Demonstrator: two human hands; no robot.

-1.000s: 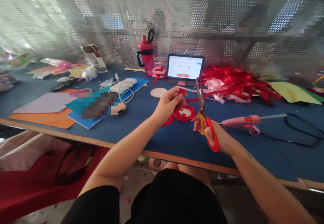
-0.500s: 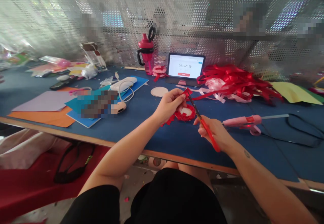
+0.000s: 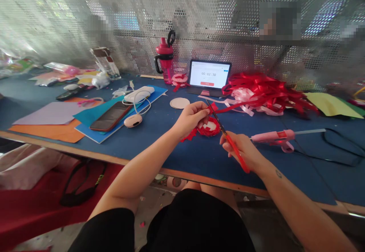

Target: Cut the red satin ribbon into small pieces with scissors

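Note:
Pinched in the fingers of my left hand (image 3: 194,116) is a red ribbon (image 3: 232,108), which runs right toward a heap of red and pink ribbon (image 3: 268,92). My right hand (image 3: 242,147) is closed round the red handles of a pair of scissors (image 3: 238,155). Their dark blades point up and left, across the ribbon beside my left fingertips. Below the blades, on the table, lies a round red ribbon rosette (image 3: 209,127) with a pale centre. More red ribbon pieces (image 3: 188,136) lie beside it, partly hidden by my left hand.
A pink glue gun (image 3: 275,136) with its cord lies at right. Behind are white paper discs (image 3: 180,103), a tablet (image 3: 209,75) showing a timer, and a pink bottle (image 3: 165,62). At left are a phone (image 3: 111,116), a white cable and coloured sheets (image 3: 45,114).
The scissors and my right hand have shifted very slightly, with the blades still across the ribbon. My left hand stays nearly in place. The tablet's timer has advanced one second.

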